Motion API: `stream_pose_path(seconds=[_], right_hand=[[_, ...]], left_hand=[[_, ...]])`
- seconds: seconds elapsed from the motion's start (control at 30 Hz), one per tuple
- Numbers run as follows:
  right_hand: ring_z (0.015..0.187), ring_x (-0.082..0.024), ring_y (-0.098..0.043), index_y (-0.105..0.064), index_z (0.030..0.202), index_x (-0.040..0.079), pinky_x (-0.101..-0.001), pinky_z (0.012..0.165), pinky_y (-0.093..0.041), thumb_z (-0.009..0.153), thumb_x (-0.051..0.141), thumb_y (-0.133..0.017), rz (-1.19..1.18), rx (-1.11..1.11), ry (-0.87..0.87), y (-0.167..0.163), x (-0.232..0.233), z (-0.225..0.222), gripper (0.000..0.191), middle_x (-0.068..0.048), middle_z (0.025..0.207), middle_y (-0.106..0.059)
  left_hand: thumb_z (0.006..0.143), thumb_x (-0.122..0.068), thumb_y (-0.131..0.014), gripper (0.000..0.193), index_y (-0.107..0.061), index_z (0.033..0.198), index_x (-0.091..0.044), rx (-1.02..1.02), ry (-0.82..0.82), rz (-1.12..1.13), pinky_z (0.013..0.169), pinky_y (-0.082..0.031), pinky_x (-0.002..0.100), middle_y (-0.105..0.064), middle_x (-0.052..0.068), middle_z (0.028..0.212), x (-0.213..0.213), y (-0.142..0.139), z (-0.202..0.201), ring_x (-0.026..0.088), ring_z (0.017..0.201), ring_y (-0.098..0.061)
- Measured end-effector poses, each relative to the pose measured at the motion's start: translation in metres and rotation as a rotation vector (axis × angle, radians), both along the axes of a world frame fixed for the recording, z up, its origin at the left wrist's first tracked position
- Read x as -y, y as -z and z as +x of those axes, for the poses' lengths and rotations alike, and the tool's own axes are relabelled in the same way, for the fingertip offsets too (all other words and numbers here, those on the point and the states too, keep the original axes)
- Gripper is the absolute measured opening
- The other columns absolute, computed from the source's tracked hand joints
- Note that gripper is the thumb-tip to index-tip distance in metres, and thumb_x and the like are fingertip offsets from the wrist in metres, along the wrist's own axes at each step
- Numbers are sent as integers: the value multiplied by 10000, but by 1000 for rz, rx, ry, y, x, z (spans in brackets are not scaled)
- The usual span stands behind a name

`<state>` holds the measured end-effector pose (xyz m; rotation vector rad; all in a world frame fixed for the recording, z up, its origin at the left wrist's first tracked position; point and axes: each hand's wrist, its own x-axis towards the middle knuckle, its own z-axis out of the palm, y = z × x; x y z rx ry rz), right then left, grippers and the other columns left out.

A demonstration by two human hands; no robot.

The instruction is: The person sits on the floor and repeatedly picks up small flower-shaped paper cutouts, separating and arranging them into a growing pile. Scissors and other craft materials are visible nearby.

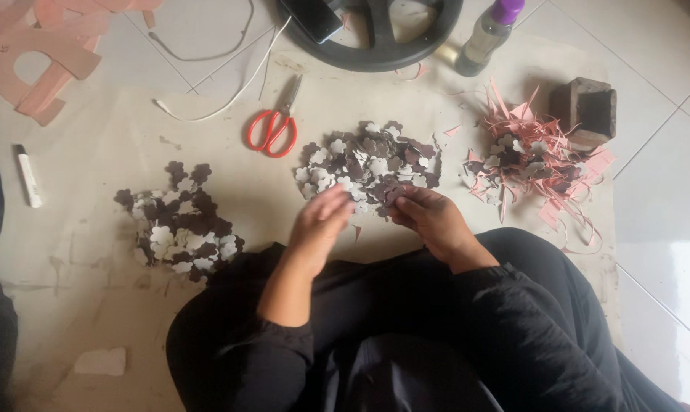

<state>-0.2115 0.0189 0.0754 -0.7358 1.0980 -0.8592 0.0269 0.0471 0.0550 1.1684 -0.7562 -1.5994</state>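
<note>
I sit on the floor in black clothes with both hands at the near edge of a middle pile of flower-shaped paper cutouts (pixel 368 160), dark maroon and white. My left hand (pixel 320 221) is blurred, its fingers curled over the pile's edge. My right hand (pixel 429 216) pinches a dark flower cutout (pixel 391 194) between its fingertips. A second pile of the same cutouts (pixel 179 225) lies to the left. A third heap (pixel 524 164) on the right mixes cutouts with pink paper strips.
Red-handled scissors (pixel 272 126) lie behind the middle pile. A white marker (pixel 28 175) lies at far left, pink cardboard shapes (pixel 36 53) top left. A black ring (pixel 383 34), a purple-capped bottle (pixel 488 34), a brown wooden box (pixel 589 111) and a white cable (pixel 223 91) sit behind.
</note>
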Motion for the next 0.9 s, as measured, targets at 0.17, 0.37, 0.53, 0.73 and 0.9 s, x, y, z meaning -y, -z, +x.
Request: stream_pose_path(seconds=[0.17, 0.37, 0.53, 0.73, 0.9], right_hand=[[856, -147, -657, -585, 1202, -22, -284, 786, -559, 1015, 89, -602, -156, -131, -72, -10, -14, 7, 219, -91, 990, -702], [770, -127, -674, -602, 1132, -1, -275, 726, -555, 982, 114, -599, -190, -174, -105, 1, -2, 16, 189, -58, 907, -715], [693, -122, -613, -651, 1063, -48, -279, 643, -518, 1010, 181, -674, -224, -365, -105, 13, 12, 27, 236, -67, 793, -683], [690, -127, -620, -665, 1063, -59, -273, 648, -544, 1073, 272, -569, -165, -112, -9, 32, 22, 27, 344, -73, 801, -682], [856, -127, -701, -659, 1157, -22, -266, 751, -573, 996, 112, -635, -45, -120, -33, 36, 25, 27, 211, -72, 980, -732]], left_hand=[[972, -255, -671, 575, -515, 1437, 44, -143, 177, -158, 1034, -499, 368, -655, 183, 1357, 10, -10, -60, 202, 1198, -605], [1067, -354, -540, 540, -580, 1357, 99, -307, 63, 59, 998, -578, 397, -673, 162, 1213, 12, 0, -50, 227, 1042, -680], [1020, -279, -584, 484, -581, 1346, 78, -307, 65, 27, 983, -552, 416, -691, 147, 1243, 18, 9, -49, 248, 1026, -671], [1043, -280, -548, 464, -598, 1335, 77, -326, 14, 72, 1044, -520, 393, -692, 146, 1232, 24, 9, -48, 224, 1087, -681], [1029, -311, -548, 489, -568, 1346, 61, -404, -45, 138, 1017, -520, 391, -701, 132, 1251, 27, 14, -46, 216, 1042, -665]])
